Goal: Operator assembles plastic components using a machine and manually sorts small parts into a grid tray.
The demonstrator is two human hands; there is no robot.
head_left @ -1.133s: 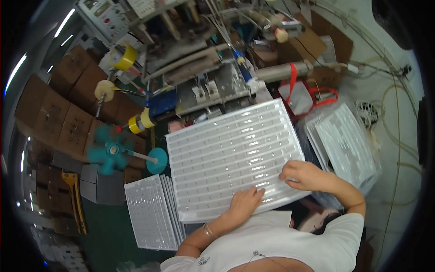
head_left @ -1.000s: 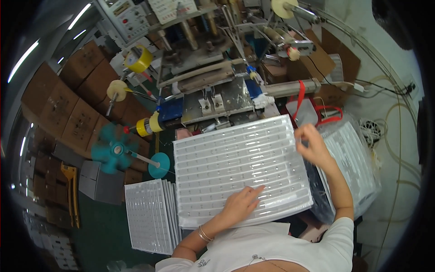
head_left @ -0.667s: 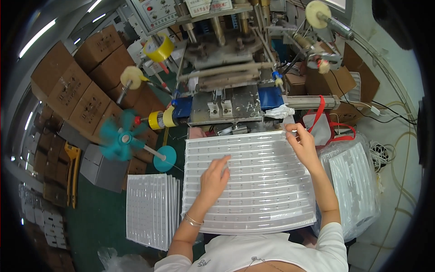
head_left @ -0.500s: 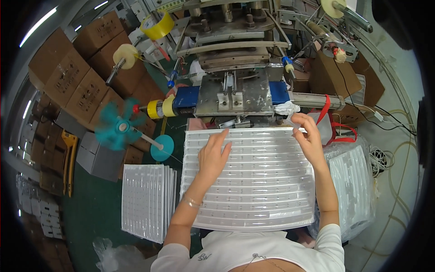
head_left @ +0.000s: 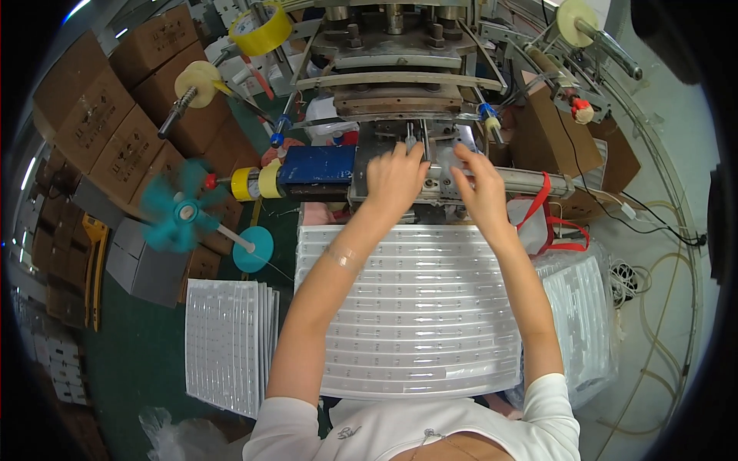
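Observation:
My left hand [head_left: 396,180] reaches over the bed of a metal press, its fingertips bent down close together at a small metal fixture [head_left: 411,138]. Whatever lies under those fingertips is hidden. To its right, my right hand [head_left: 483,188] hovers by a metal block [head_left: 446,180] with thumb and fingers curved and apart, and no object shows in it. Below both forearms lies a white ribbed panel [head_left: 415,307], with rows of small clear parts under shiny film. A blue block [head_left: 317,165] forms the left part of the press bed.
The upper press head [head_left: 396,58] overhangs the bed. Stacked white panels [head_left: 223,342] stand at left, and wrapped panels [head_left: 576,307] at right. A teal fan [head_left: 184,211] spins beside cartons [head_left: 115,127]. A red strap [head_left: 538,201] hangs near my right forearm.
Both hands have moved forward from the panel's far edge to the press bed. The metal slide has shifted right, exposing more of the left blue block.

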